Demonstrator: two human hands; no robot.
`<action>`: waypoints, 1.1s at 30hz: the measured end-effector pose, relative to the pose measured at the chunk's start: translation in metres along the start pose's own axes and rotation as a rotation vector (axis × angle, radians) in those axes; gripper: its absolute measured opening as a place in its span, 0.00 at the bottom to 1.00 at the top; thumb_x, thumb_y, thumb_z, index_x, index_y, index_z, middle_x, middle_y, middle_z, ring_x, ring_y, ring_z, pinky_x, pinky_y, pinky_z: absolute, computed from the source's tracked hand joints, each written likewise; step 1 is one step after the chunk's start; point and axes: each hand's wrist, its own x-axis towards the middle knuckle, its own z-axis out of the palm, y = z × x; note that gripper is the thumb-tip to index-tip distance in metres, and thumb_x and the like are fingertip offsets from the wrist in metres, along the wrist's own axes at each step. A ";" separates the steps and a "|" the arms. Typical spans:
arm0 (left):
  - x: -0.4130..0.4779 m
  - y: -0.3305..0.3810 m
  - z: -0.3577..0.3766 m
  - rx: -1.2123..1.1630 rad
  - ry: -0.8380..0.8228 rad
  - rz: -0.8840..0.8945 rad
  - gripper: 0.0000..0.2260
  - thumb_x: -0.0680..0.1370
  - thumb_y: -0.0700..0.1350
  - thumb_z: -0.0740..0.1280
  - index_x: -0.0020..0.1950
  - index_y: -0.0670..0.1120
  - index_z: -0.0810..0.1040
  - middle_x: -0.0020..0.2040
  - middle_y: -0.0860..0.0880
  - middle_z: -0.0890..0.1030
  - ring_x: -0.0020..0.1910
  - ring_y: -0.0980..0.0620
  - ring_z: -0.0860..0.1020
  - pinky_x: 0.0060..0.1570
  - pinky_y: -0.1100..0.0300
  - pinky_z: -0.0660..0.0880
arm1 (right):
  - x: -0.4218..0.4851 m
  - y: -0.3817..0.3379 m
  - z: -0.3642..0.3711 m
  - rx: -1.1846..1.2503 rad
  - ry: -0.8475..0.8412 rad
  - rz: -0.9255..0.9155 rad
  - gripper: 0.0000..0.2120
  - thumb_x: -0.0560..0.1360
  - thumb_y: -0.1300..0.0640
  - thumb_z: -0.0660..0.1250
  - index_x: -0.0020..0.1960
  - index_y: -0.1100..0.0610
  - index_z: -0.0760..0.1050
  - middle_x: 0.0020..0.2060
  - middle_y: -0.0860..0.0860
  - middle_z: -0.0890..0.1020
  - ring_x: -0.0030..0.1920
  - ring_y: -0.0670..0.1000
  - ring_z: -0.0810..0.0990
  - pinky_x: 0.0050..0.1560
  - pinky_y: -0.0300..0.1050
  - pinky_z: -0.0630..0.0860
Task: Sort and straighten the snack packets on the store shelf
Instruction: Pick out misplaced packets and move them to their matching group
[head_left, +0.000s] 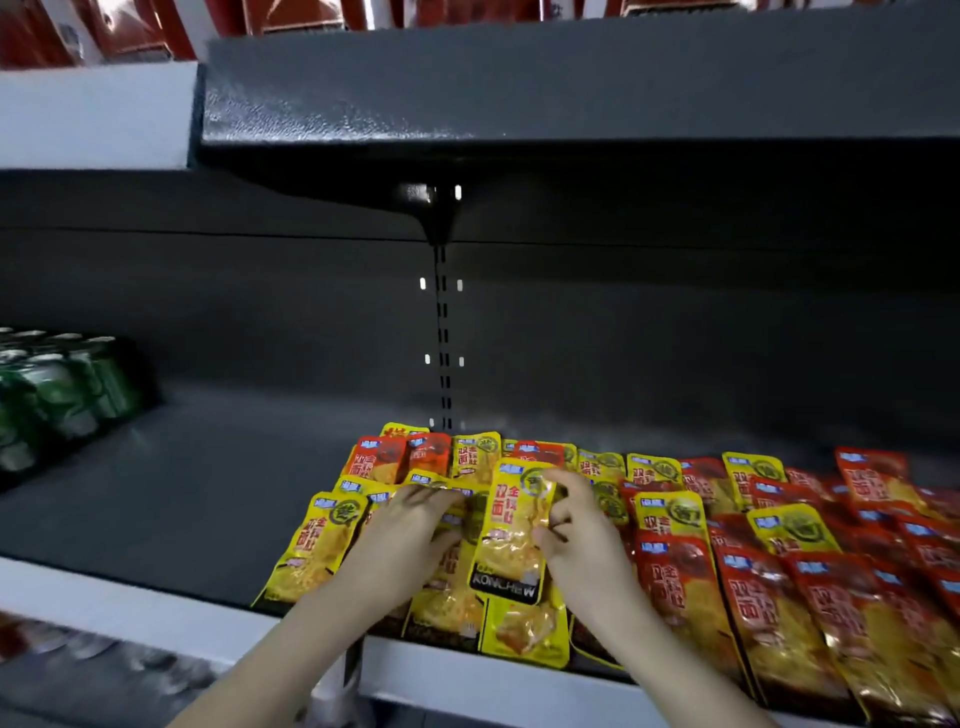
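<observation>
The yellow packet (511, 540) you are working on sits at the middle of the shelf (182, 493), near its front edge, raised a little over the others, with its top tipped toward the back. Your right hand (587, 551) grasps it along its right edge, thumb on the face and forefinger up at the top corner. Your left hand (400, 545) lies released and flat just beside it, its fingers stretched over the yellow packets (311, 545) on the left as if to hold them down. By the look of it, the sorting is partly done. Yellows are gathering on the left under your hands, and the red packets (769, 613) mostly fill the right in overlapping rows. The back row (431, 457) has red and yellow side by side, though, and several yellows lie among the reds to the right, so plenty is left to move. The straightening is also unfinished, since the yellows lie crooked and lapped at odd angles. The packet itself is a glossy, flat pouch with a clear window showing the food, a dark band low down and red lettering. It looks thin and slippery, and is likely to slide on its neighbours. Off to the left stand green cans (57, 395), well apart from the packets.
</observation>
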 end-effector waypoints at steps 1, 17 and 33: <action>0.003 0.000 -0.001 0.030 -0.020 0.010 0.19 0.79 0.49 0.62 0.70 0.52 0.68 0.67 0.53 0.73 0.69 0.50 0.66 0.64 0.54 0.67 | 0.001 0.002 -0.005 0.012 0.037 0.017 0.22 0.77 0.66 0.64 0.67 0.52 0.65 0.35 0.53 0.72 0.45 0.56 0.79 0.52 0.52 0.75; -0.013 0.021 0.013 0.301 -0.111 0.089 0.28 0.73 0.66 0.50 0.52 0.50 0.82 0.51 0.52 0.83 0.47 0.51 0.82 0.42 0.53 0.80 | -0.008 0.014 -0.031 0.113 0.079 0.066 0.20 0.77 0.63 0.63 0.63 0.44 0.64 0.43 0.48 0.76 0.49 0.42 0.78 0.45 0.32 0.72; 0.020 0.035 0.022 0.313 -0.120 -0.031 0.25 0.79 0.53 0.59 0.73 0.44 0.60 0.72 0.46 0.63 0.69 0.42 0.61 0.69 0.52 0.60 | 0.004 0.008 -0.022 0.118 0.113 0.033 0.19 0.77 0.66 0.63 0.64 0.52 0.67 0.40 0.50 0.76 0.47 0.47 0.78 0.48 0.36 0.74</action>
